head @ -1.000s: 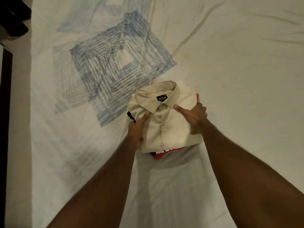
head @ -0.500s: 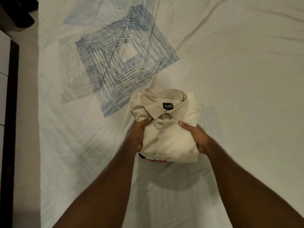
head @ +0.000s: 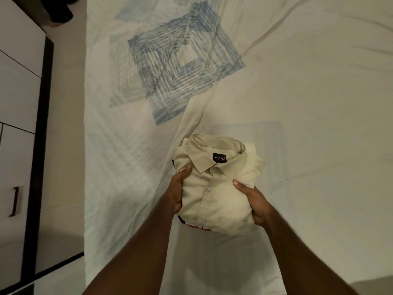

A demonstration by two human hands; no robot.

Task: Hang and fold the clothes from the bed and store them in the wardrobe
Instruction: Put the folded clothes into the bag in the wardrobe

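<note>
- left hand (head: pixel 177 195) and right hand (head: pixel 254 204) grip the folded shirt (head: pixel 214 186) from both sides, thumbs on top, fingers curled beneath.
- shirt stack raised above the bed (head: pixel 308 103); a red garment (head: pixel 197 226) shows underneath.

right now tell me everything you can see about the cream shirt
The cream shirt is folded into a compact rectangle, collar up and pointing away from the person, with a black brand label inside the neck and a buttoned placket down the front. The cloth looks smooth and light. The left hand and right hand grip its sides, thumbs on top. It sits on another folded garment with red and dark edges, over the bed sheet.
</note>
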